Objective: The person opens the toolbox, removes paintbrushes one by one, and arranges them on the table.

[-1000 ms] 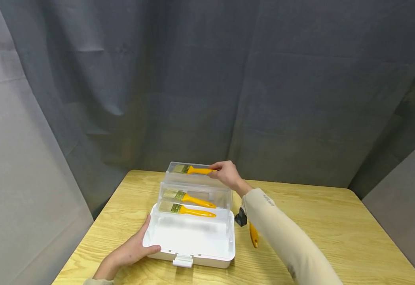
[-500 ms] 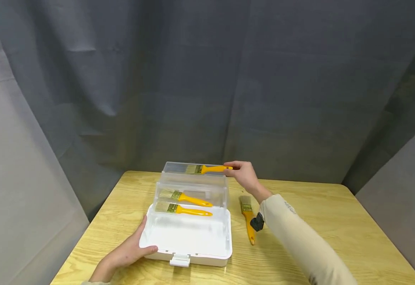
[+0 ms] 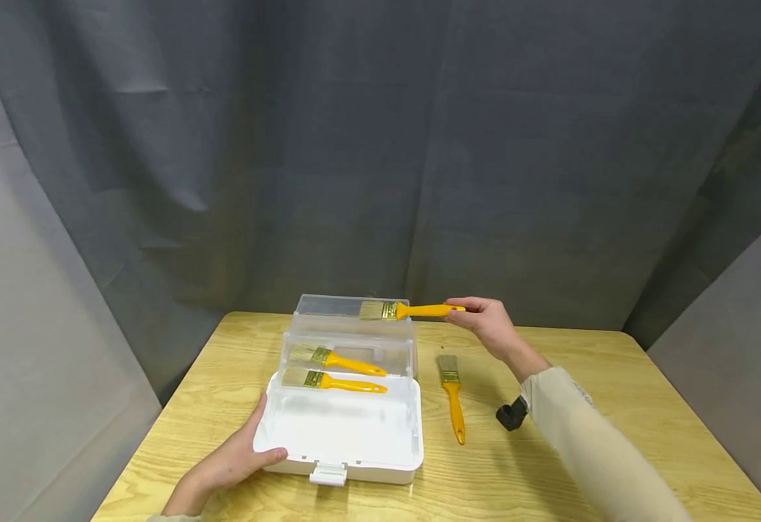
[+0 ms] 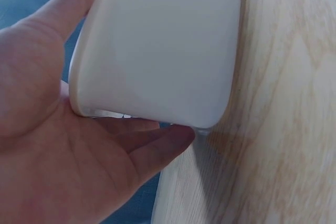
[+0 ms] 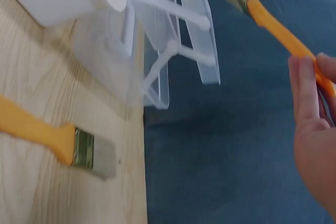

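My right hand (image 3: 487,324) pinches the handle end of a paintbrush (image 3: 419,311), held level above the table. Its bristles point left and overlap the upper clear tray in the head view. The open white storage box (image 3: 341,435) has fold-out clear trays (image 3: 393,355) at its back. Two more yellow-handled paintbrushes lie in the lower trays, an upper one (image 3: 354,364) and a lower one (image 3: 350,386). At the box's left side my left hand (image 3: 239,451) grips its wall, thumb at the front rim; the left wrist view shows the fingers (image 4: 163,150) round the box's end.
Right of the box, another paintbrush (image 3: 454,406) lies on the wooden table (image 3: 550,449), bristles toward the back. A white latch (image 3: 329,474) hangs at the box's front. Dark grey cloth (image 3: 517,181) stands behind the table.
My right hand has moved right, drawing the paintbrush away from over the top tray. The brush on the table has come fully into sight. My left hand keeps its grip on the box.
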### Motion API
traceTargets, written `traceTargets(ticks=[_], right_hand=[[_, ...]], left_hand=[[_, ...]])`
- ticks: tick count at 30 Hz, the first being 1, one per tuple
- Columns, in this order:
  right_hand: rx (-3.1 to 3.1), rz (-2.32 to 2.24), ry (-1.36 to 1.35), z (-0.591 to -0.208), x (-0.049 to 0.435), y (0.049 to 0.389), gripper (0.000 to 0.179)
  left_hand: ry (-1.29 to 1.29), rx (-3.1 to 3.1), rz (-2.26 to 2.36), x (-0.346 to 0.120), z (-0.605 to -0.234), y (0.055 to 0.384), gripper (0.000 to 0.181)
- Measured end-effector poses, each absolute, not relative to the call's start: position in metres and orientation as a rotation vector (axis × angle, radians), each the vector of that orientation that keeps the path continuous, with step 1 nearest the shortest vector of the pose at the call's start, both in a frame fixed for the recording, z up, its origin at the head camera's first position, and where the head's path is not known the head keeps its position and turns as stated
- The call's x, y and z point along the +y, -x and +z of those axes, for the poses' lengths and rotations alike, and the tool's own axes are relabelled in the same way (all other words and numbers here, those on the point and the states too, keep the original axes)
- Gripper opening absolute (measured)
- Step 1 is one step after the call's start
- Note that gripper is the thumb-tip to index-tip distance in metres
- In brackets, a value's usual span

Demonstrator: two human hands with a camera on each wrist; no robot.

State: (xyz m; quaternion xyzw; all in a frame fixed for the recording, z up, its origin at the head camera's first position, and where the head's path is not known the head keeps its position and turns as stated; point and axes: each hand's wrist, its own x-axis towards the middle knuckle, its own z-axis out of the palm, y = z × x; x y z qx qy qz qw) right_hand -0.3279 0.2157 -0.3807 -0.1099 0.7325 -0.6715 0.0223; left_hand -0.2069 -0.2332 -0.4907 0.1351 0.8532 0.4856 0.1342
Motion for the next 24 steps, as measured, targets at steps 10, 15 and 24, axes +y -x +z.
traceTargets(ticks=[10,15,24], right_hand=[[1.789,-2.285,0.455,-0.395,0.265,0.315,0.027],[1.665,-2.295,0.523,-0.404,0.292,0.308,0.030],[1.489,-2.347,0.488,-0.426,0.334,0.295,0.037]], left_hand=[[-0.386,2.470,1.411,-0.233,-0.495,0.208,0.110],[-0.380,2.468,1.406,-0.231,-0.494,0.208,0.111],[-0.363,2.457,1.393,-0.228,-0.492,0.207,0.110]])
